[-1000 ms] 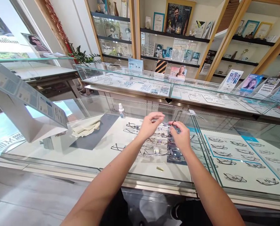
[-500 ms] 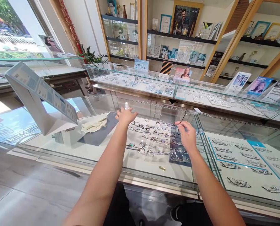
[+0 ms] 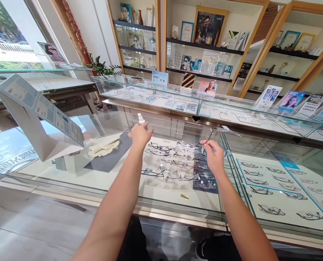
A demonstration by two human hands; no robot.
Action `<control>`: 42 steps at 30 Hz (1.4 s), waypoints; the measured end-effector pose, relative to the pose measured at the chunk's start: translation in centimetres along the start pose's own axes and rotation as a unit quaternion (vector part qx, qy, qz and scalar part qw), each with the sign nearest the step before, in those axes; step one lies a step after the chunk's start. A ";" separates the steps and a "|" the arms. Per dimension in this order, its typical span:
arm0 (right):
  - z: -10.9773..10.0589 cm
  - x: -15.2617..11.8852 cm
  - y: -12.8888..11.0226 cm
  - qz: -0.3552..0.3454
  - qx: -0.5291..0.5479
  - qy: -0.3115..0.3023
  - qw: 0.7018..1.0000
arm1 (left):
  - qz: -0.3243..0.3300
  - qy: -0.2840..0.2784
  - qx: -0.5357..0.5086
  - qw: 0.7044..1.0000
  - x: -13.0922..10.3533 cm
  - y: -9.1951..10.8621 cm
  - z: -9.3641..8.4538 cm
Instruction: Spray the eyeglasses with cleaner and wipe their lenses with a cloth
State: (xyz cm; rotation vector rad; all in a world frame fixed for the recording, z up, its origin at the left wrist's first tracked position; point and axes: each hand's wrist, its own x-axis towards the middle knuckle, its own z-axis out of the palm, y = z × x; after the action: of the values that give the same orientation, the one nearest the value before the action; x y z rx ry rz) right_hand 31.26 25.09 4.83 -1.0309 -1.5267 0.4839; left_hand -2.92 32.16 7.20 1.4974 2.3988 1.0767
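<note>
My left hand reaches to the far side of the glass counter top, its fingers closed around a small white bottle with a nozzle-like top. The bottle leans a little to the left; its lower part is hidden by the hand. My right hand pinches a thin-framed pair of eyeglasses above the counter, a dark temple sticking up past the fingertips. A crumpled cream cloth lies left of my left hand, over a dark grey sheet.
Several eyeglasses sit in rows inside the glass case below my hands. A white display stand rises on the left. More eyeglasses fill the case at right. Another glass showcase and tall shelves stand behind.
My left hand's fingers have gone from spread beside the white bottle to closed around it, and the bottle has tipped slightly. My right hand still holds the eyeglasses. The view has shifted slightly.
</note>
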 end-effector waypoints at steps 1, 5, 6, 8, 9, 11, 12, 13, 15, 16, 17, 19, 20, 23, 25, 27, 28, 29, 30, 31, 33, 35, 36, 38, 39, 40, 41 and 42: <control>-0.1 0.1 -0.1 0.003 0.003 0.003 1.000 | 0.030 0.032 -0.030 0.999 -0.5 0.4 -0.5; -0.4 0.4 -0.5 0.018 0.010 0.013 1.000 | 0.148 0.111 -0.159 0.970 -2.9 2.5 -2.0; -0.5 0.5 -0.6 0.019 0.012 0.015 1.000 | 0.171 0.115 -0.195 0.959 -3.4 3.0 -2.1; -0.5 0.5 -0.7 0.020 0.013 0.015 1.000 | 0.197 0.083 -0.295 0.931 -4.5 4.1 -1.9; -0.5 0.5 -0.8 0.020 0.013 0.014 1.000 | 0.204 0.044 -0.358 0.910 -5.0 4.7 -1.7; -0.5 0.5 -0.8 0.022 0.017 0.009 1.000 | 0.205 -0.059 -0.481 0.851 -6.1 5.8 -1.2; -0.5 0.5 -0.9 0.025 0.024 0.005 0.999 | 0.199 -0.111 -0.527 0.819 -6.6 6.3 -1.0; -0.5 0.5 -0.9 0.028 0.032 0.000 0.999 | 0.188 -0.157 -0.562 0.790 -7.1 6.7 -0.9; -0.5 0.5 -0.9 0.037 0.053 -0.013 0.998 | 0.152 -0.230 -0.604 0.748 -8.2 7.5 -0.6; -0.5 0.6 -1.0 0.042 0.063 -0.022 0.997 | 0.132 -0.258 -0.616 0.733 -8.6 7.8 -0.5; -0.6 0.6 -1.0 0.048 0.072 -0.030 0.996 | 0.115 -0.280 -0.624 0.720 -9.1 8.0 -0.4; -0.6 0.7 -1.2 0.055 0.088 -0.044 0.994 | 0.085 -0.319 -0.634 0.699 -9.8 8.3 -0.1; -0.7 0.7 -1.3 0.057 0.096 -0.051 0.992 | 0.071 -0.340 -0.639 0.686 -10.1 8.4 0.0; -0.7 0.8 -1.6 0.060 0.115 -0.065 0.989 | 0.032 -0.406 -0.657 0.635 -10.6 8.5 0.4; -0.6 0.8 -1.7 0.063 0.126 -0.070 0.988 | 0.015 -0.437 -0.663 0.607 -10.8 8.7 0.5; -0.5 0.8 -1.7 0.066 0.135 -0.074 0.986 | 0.008 -0.452 -0.664 0.595 -10.9 8.9 0.7; -0.5 0.8 -1.7 0.067 0.139 -0.075 0.985 | 0.006 -0.452 -0.665 0.595 -11.0 8.9 0.8; -0.4 0.8 -1.6 0.068 0.142 -0.077 0.985 | 0.004 -0.450 -0.664 0.597 -11.0 9.0 0.9; -0.4 0.8 -1.6 0.069 0.143 -0.078 0.984 | 0.001 -0.446 -0.662 0.602 -11.0 9.0 1.1; -0.4 0.8 -1.5 0.069 0.142 -0.079 0.984 | -0.002 -0.442 -0.659 0.608 -10.9 9.1 1.2; -0.3 0.8 -1.5 0.071 0.139 -0.081 0.984 | -0.011 -0.435 -0.649 0.624 -10.8 9.1 1.6; -0.2 0.8 -1.4 0.072 0.139 -0.084 0.984 | -0.017 -0.428 -0.636 0.641 -10.8 9.0 1.9; -0.2 0.8 -1.5 0.073 0.141 -0.085 0.984 | -0.018 -0.424 -0.630 0.650 -10.7 9.0 2.1; -0.2 0.8 -1.5 0.075 0.144 -0.088 0.983 | -0.017 -0.415 -0.621 0.665 -10.8 8.9 2.2; -0.1 0.8 -1.5 0.075 0.143 -0.090 0.983 | -0.016 -0.411 -0.617 0.671 -10.8 8.9 2.2; -0.1 0.7 -1.5 0.075 0.140 -0.092 0.983 | -0.015 -0.408 -0.613 0.677 -10.9 8.9 2.2; -0.1 0.7 -1.5 0.075 0.137 -0.094 0.983 | -0.014 -0.404 -0.610 0.682 -11.0 8.9 2.1; 0.0 0.6 -1.5 0.075 0.134 -0.096 0.983 | -0.014 -0.400 -0.607 0.686 -11.1 8.9 2.1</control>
State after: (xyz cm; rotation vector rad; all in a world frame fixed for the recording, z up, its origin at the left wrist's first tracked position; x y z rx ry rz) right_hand 30.83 24.84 6.36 -0.9108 -1.5073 0.8912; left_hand 10.22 26.45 8.31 0.9838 0.7038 1.1906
